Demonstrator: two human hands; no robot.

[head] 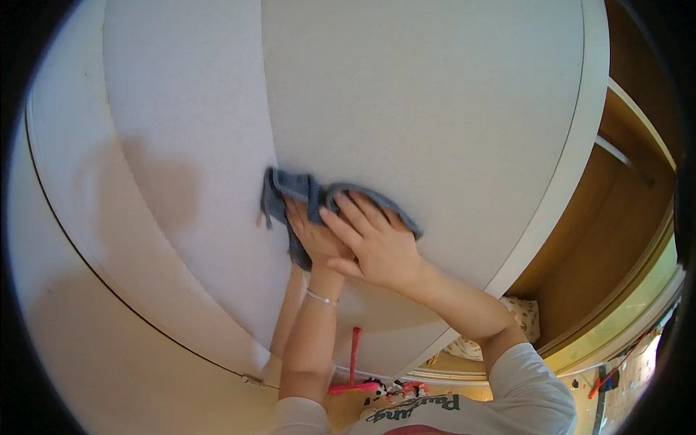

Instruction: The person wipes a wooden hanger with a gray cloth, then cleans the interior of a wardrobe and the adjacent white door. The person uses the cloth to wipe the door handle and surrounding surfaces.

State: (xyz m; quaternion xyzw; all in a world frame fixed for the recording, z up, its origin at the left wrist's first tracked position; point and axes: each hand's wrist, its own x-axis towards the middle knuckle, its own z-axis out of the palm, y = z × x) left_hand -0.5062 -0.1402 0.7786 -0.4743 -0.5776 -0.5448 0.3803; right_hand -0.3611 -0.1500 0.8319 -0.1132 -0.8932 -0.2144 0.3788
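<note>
A dark grey-blue cloth (296, 186) lies bunched against a white panel (424, 109), near the vertical seam where two panels meet. My left hand (315, 236) presses on the cloth, its fingertips under a fold; a thin bracelet circles that wrist. With spread fingers, my right hand (380, 244) rests on the right part of the cloth, its thumb close to the left wrist. Part of the cloth hangs down beside my left hand.
At the right stands an open wooden cabinet (576, 228) with a rod and patterned fabric (524, 315) inside. Below, a red-handled tool with a pink head (353, 387) is beside scattered small items (408, 389). A white frame edge curves at the left.
</note>
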